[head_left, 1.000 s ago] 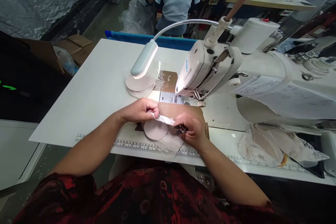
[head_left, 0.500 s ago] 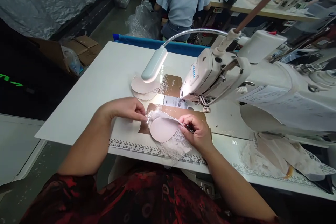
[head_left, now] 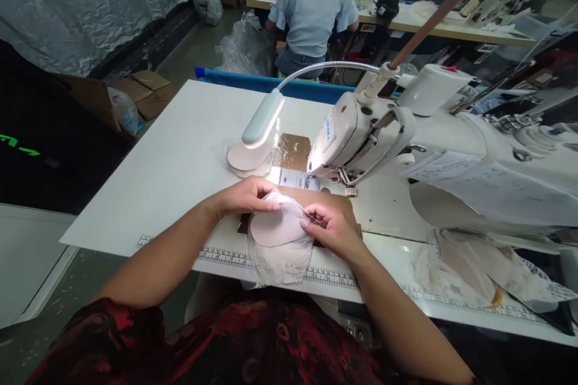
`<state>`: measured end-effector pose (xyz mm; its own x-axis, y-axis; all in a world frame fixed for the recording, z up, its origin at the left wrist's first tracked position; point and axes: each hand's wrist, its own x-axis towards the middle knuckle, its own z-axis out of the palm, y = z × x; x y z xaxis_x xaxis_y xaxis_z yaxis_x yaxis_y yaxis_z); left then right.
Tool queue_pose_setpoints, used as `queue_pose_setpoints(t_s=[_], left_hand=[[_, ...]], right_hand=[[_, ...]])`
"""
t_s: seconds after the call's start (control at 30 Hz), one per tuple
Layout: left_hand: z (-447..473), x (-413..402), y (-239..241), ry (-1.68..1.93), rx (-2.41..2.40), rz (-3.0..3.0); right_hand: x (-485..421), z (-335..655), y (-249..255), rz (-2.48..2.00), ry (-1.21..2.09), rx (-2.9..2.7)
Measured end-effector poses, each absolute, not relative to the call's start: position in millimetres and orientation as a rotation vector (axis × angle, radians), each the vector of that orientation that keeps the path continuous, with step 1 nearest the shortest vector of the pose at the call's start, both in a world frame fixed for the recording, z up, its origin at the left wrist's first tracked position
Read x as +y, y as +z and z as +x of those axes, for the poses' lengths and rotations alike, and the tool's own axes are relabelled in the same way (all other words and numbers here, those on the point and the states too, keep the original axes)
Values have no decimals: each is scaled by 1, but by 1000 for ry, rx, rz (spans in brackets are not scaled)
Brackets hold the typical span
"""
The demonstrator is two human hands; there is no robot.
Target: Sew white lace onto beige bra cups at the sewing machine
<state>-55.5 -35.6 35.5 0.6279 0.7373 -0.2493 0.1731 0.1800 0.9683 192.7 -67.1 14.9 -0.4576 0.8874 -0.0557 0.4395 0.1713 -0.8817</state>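
A pale pink bra cup (head_left: pixel 274 228) with white lace (head_left: pixel 282 263) hanging from it lies at the front of the sewing table, its lace reaching over the printed ruler. My left hand (head_left: pixel 250 197) pinches the cup's upper left edge between thumb and fingers. On the right, my right hand (head_left: pixel 333 231) is closed on the cup's right edge. A small dark metal tool (head_left: pixel 318 221) shows among its fingers; they mostly cover it. Just beyond both hands stands the head of a white sewing machine (head_left: pixel 334 137), its needle area lit.
Another cup with lace (head_left: pixel 248 156) lies behind my left hand, under a lamp (head_left: pixel 263 117). Brown tape (head_left: pixel 293 151) covers parts of the table (head_left: pixel 158 174). More lace pieces (head_left: pixel 469 267) lie at right. A co-worker (head_left: pixel 313 9) sits ahead.
My left hand has moved right and onto the cup's upper edge, which it now grips. The cup has turned and shifted slightly left, its lace now hanging straight towards me.
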Motion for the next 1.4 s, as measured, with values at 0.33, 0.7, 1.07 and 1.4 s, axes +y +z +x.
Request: queue_pose_setpoints(t_s=[0.33, 0.7, 1.07, 1.4], left_hand=[[-40, -41, 28, 544, 915, 1358], [-35, -38, 20, 533, 713, 1431], [-33, -41, 26, 595, 862, 1535], [-34, -41, 26, 617, 894, 1560]], right_hand=[[-62, 196, 12, -1149, 1313, -1761], [-62, 183, 20, -1200, 1235, -1836], [-66, 179, 20, -1263, 1245, -1821], [-66, 182, 16, -1253, 1276, -1805]])
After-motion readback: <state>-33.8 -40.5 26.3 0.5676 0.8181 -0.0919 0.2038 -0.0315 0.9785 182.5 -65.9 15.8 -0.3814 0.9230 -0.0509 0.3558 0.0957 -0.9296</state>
